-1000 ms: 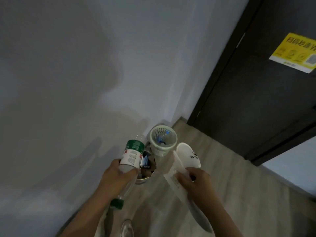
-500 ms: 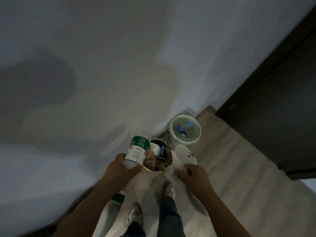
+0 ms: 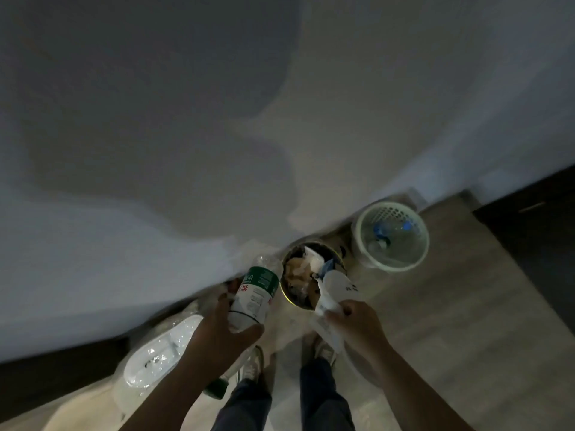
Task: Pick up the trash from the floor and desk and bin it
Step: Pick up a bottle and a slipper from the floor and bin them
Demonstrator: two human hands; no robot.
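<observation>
Two holds | left fingers [image 3: 249,329] grip bottle [image 3: 256,293], base toward wall [image 3: 186,150] | right fingers [image 3: 334,315] pinch wrapper [image 3: 336,286]

Corner of a room, seen from above in dim, even light. A plain pale wall [image 3: 373,88] fills most of the view, and broad grey shadows [image 3: 149,126] with soft edges lie across it. Along the lower right, the wall meets a floor [image 3: 460,331] of pale wood-look boards with faint seams running diagonally. A dark door [image 3: 538,237] stands at the right edge, its foot on the floor. At lower left, 1 dark band [image 3: 46,377] runs along the foot of the wall; whether it is skirting or furniture cannot be told.
</observation>
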